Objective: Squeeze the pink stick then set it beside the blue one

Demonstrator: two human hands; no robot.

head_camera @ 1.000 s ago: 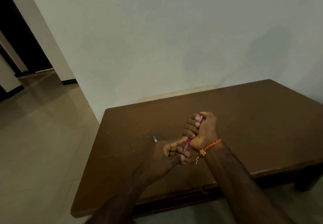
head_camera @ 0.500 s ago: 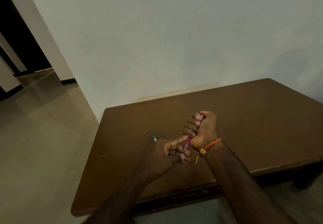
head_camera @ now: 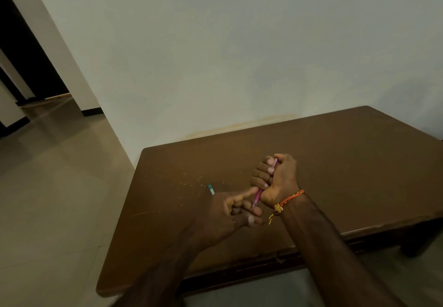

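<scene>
the pink pen (head_camera: 258,193) sits in the middle of the frame, slightly right and low, gripped in the fist of the right hand (head_camera: 275,176), whose fingers curl tightly round its barrel so that only the upper end pokes out at the top of the fist and the lower part slants down and to the left below it. the tip of the pen meets the fingers of the left hand (head_camera: 230,213), which lies just below and left of the right hand with its fingers curled; the forefinger stretches up to touch the pen's barrel, and the two hands are close together, almost touching. whether the left hand pinches anything small at the pen's tip is hard to make out in the dim light, as the fingertips overlap there. most of the pen's barrel is hidden inside the right fist. an orange thread bracelet (head_camera: 288,200) with a small gold charm circles the right wrist. just left of the left hand, a small teal piece (head_camera: 211,189) lies on the brown desk (head_camera: 359,163), its lower end covered by the back of that hand. pale specks (head_camera: 189,182) are scattered over the desk's surface further left. both forearms run off the bottom edge of the frame. a pale wall (head_camera: 215,55) fills the upper part, and a tiled floor (head_camera: 48,199) spreads at the left, with a dark doorway (head_camera: 21,43) at the upper left.
</scene>
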